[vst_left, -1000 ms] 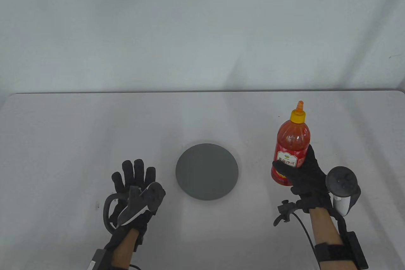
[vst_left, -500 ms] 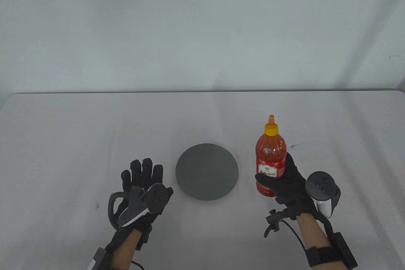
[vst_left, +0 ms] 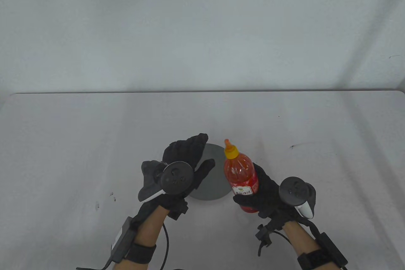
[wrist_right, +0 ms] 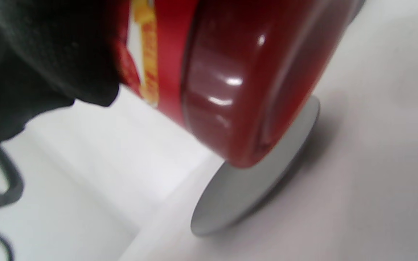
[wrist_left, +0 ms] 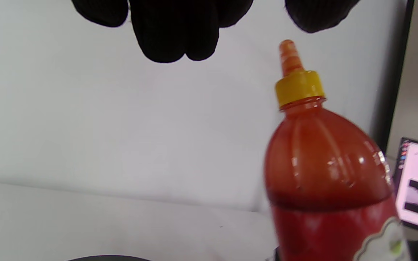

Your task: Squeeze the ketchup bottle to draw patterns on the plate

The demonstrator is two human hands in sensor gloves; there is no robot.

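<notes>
My right hand (vst_left: 269, 194) grips a red ketchup bottle (vst_left: 240, 176) with a yellow cap (vst_left: 230, 151) and holds it lifted, tilted a little left, at the right edge of the grey round plate (vst_left: 213, 184). My left hand (vst_left: 190, 156) hovers over the plate's left part, fingers spread and empty, just left of the cap. In the left wrist view the bottle (wrist_left: 325, 174) and its orange nozzle (wrist_left: 289, 58) stand below my fingertips (wrist_left: 174, 40). In the right wrist view the bottle's base (wrist_right: 252, 90) hangs above the plate (wrist_right: 256, 181).
The white table (vst_left: 79, 140) ends at a back edge against a pale wall. Small dark specks lie on the table at the left (vst_left: 112, 195) and right (vst_left: 292, 146). A screen (wrist_left: 417, 185) shows at the left wrist view's right edge.
My right hand has carried the bottle left and nearer, up to the plate's right edge. My left hand rose off the table and moved right over the plate toward the cap.
</notes>
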